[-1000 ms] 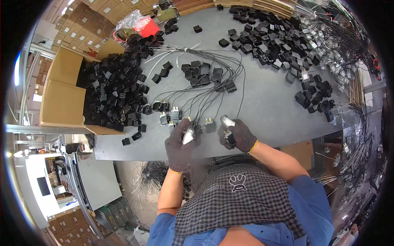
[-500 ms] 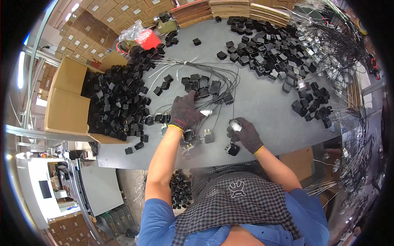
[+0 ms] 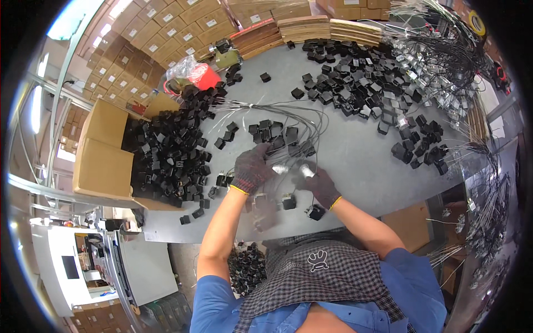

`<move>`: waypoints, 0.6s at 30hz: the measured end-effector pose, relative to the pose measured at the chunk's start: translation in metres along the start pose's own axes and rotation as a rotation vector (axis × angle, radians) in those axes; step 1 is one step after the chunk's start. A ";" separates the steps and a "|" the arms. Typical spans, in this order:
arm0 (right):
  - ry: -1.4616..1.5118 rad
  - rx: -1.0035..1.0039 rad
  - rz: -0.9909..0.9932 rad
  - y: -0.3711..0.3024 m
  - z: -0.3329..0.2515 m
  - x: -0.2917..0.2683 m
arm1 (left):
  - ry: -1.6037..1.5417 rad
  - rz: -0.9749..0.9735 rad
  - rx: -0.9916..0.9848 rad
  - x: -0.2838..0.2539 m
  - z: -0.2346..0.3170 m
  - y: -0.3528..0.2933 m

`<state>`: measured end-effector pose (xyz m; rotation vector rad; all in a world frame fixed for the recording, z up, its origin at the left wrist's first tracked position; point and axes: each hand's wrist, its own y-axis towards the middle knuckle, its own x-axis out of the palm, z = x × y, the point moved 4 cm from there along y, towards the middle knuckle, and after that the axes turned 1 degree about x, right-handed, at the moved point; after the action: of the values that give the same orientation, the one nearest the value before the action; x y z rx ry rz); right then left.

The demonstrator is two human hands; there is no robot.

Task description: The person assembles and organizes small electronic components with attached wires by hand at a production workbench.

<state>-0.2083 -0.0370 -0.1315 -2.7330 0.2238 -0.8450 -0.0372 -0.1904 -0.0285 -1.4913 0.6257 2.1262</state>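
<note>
Both my hands wear dark knitted gloves with yellow cuffs and whitish wrapped thumb tips. My left hand [image 3: 253, 168] is open over the grey table, its fingers stretched toward a cluster of small black plastic housings [image 3: 266, 132] and its thumb held apart. Just right of it, my right hand [image 3: 323, 187] is closed, its thumb pointing at the left one. A dark blurred shape lies at its fingertips; I cannot make out what it is. A bundle of grey cables [image 3: 288, 111] runs beyond my hands. Nearer me sit a black housing [image 3: 288, 201] and another black part [image 3: 315, 211].
A heap of black housings [image 3: 172, 150] spills from a cardboard box [image 3: 105, 161] at the left. Another heap [image 3: 355, 83] lies at the far right beside metal parts and tangled cables [image 3: 449, 61]. A red container [image 3: 204, 76] and stacked boards [image 3: 302, 29] line the back.
My right hand has moved left and slightly down, closer to my left hand. My left hand has shifted slightly right and nearer me. The whole view has tilted a little.
</note>
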 end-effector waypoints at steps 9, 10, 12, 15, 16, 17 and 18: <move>0.626 -0.129 -0.268 0.018 -0.075 0.057 | -0.081 0.120 0.196 -0.070 0.070 -0.035; 0.630 -0.173 -0.294 0.017 -0.087 0.059 | -0.094 0.085 0.173 -0.080 0.081 -0.037; 0.608 -0.333 -0.495 0.027 -0.098 0.058 | -0.116 0.166 0.175 -0.081 0.082 -0.045; 0.638 -0.331 -0.330 0.020 -0.107 0.079 | -0.256 0.123 0.045 -0.081 0.079 -0.061; 0.628 -0.325 -0.349 0.015 -0.116 0.089 | -0.351 0.230 0.074 -0.074 0.070 -0.069; 0.556 -0.341 -0.355 0.008 -0.126 0.096 | -0.448 0.329 0.106 -0.077 0.069 -0.073; 0.485 -0.358 -0.359 0.002 -0.135 0.104 | -0.413 0.397 0.233 -0.082 0.070 -0.078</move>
<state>-0.2006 -0.0907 0.0298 -2.8845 -0.0340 -1.7172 -0.0158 -0.0959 0.0630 -0.8163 1.0303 2.4507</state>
